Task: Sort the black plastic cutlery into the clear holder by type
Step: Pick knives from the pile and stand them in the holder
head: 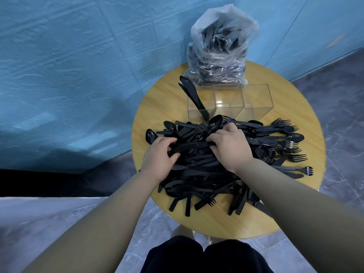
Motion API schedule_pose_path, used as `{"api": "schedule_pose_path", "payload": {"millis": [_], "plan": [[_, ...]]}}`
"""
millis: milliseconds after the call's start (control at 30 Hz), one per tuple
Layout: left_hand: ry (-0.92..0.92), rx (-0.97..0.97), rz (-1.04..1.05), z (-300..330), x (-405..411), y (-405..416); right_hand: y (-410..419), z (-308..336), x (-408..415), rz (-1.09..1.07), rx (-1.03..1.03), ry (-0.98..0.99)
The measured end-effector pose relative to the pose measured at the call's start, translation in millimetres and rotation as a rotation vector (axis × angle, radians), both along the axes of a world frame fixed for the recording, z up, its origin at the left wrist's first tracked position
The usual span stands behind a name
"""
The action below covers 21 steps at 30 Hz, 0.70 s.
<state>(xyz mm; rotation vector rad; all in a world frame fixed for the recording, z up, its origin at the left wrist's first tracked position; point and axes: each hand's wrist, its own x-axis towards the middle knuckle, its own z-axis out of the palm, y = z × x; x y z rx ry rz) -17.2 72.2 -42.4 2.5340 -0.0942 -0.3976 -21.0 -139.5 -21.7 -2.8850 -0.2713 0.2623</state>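
A knife (192,147) is lifted flat from the top of the cutlery pile (216,174), pinched at one end by the left hand (159,154) and at the other by the right hand (229,147), presumably to free it. Both wrists are bent downward. The clear holder (258,99) stands beyond the fingers, with a few knives (194,97) in its left compartment.

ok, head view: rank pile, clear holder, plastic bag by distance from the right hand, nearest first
1. Cutlery pile: directly under the right hand, touching.
2. Clear holder: just beyond the pile, toward the wall.
3. Plastic bag: farthest, behind the holder at the table's back edge.
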Motion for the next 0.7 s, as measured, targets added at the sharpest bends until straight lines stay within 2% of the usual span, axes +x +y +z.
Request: {"api": "schedule_pose_path", "payload": {"millis": [233, 433, 633, 700], "plan": [[-0.020, -0.080, 0.069, 6.6, 7.5, -3.9, -8.1, 6.7, 2.3, -0.079, 0.066, -0.118], [-0.026, -0.143, 0.100, 14.7, 17.9, -14.0, -20.3, 17.4, 4.2, -0.229, 0.187, -0.009], [-0.053, -0.079, 0.055, 13.7, 15.4, -12.6, -27.2, 23.2, -3.8, -0.344, 0.400, 0.182], [-0.050, -0.043, 0.008, 12.8, 13.1, -9.0, -26.7, 24.1, -8.7, -0.350, 0.412, 0.214]]}}
